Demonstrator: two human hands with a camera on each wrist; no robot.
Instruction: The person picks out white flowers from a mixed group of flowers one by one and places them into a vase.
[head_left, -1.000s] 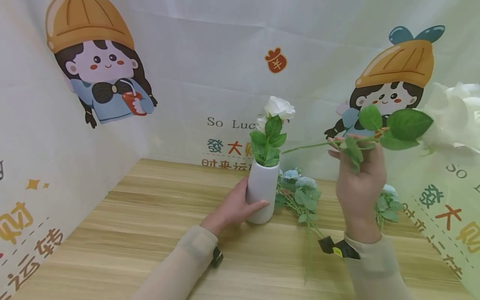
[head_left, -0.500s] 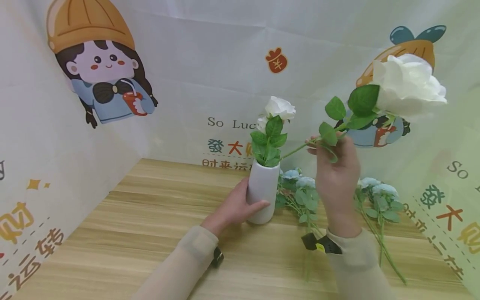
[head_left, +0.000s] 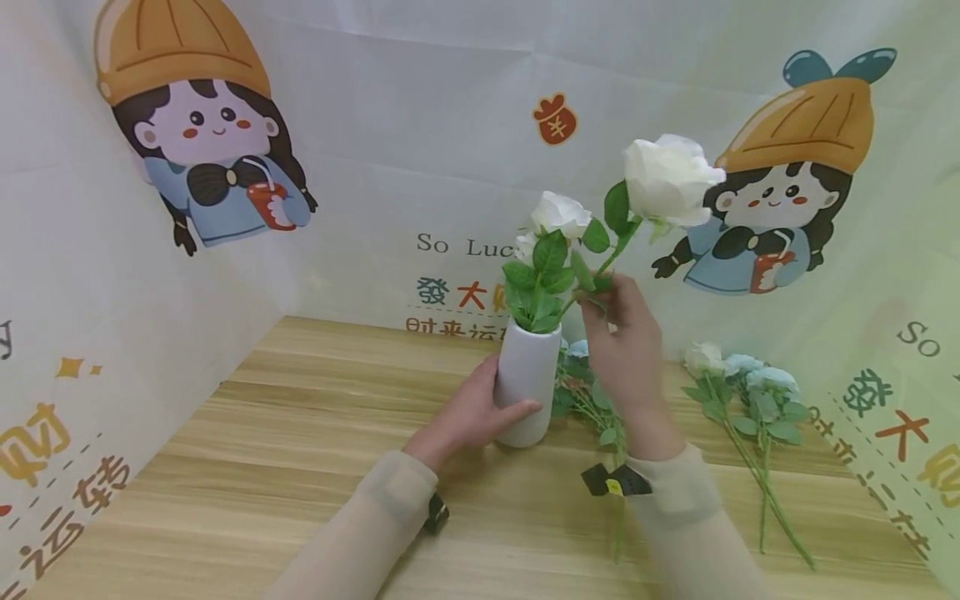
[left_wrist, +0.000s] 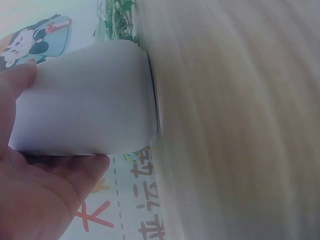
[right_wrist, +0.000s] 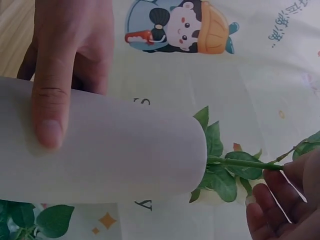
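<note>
Clearly, the right hand (head_left: 628, 358), with pinching grip, held the large white rose (head_left: 667, 179) by its green leafy stem (head_left: 617, 249), which slanted down-left to the mouth of the tapered white vase (head_left: 525, 379), clasped by the left hand (head_left: 472, 417).

Soft, even light fills the head view, with a greenish cast on the printed backdrop (head_left: 918, 275) at the right. The left wrist view is hazy, the wood-grain desk (left_wrist: 235, 120) blurred across the right half, the upper left corner washed out. The dimmer right wrist view shows the white vase (right_wrist: 125, 145) in greyish shade.
</note>
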